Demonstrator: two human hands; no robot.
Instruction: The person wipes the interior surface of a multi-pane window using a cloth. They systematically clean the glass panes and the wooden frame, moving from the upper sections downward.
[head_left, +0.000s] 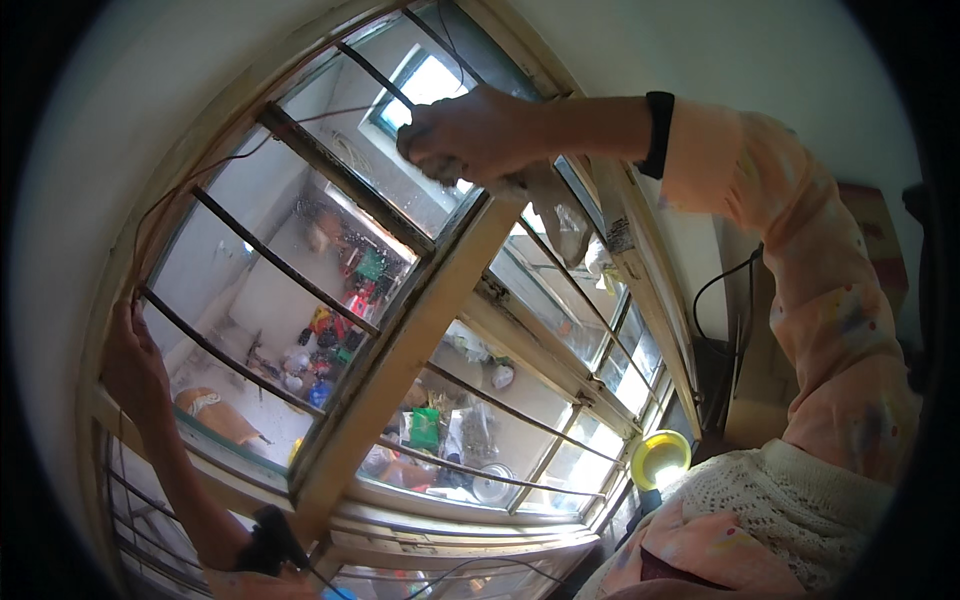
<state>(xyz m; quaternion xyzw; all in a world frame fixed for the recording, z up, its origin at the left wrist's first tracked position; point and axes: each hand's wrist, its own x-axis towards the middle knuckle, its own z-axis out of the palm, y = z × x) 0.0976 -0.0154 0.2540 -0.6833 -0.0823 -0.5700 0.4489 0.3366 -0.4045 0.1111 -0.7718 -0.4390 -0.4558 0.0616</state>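
Note:
My right hand (480, 139) is closed around a crumpled greyish cloth (566, 225), whose loose end hangs below the wrist. The hand is raised in front of an upper pane of a wooden-framed window (420, 330), near the metal bars (375, 73). At the far left, my left hand (136, 367) grips the side of the window frame, its fingertips by the end of a dark bar (232, 352). Water drops or specks mark the pane (330, 217) between the two hands. The cloth's upper part is hidden within my right hand.
A yellow basin (660, 461) stands low at the right, beside the window. Thin wires (161, 199) run along the frame at left and across the upper panes. Through the glass, assorted household items, a green packet (424, 429) and a metal lid (493, 482) are visible. A cardboard box (757, 390) stands at right.

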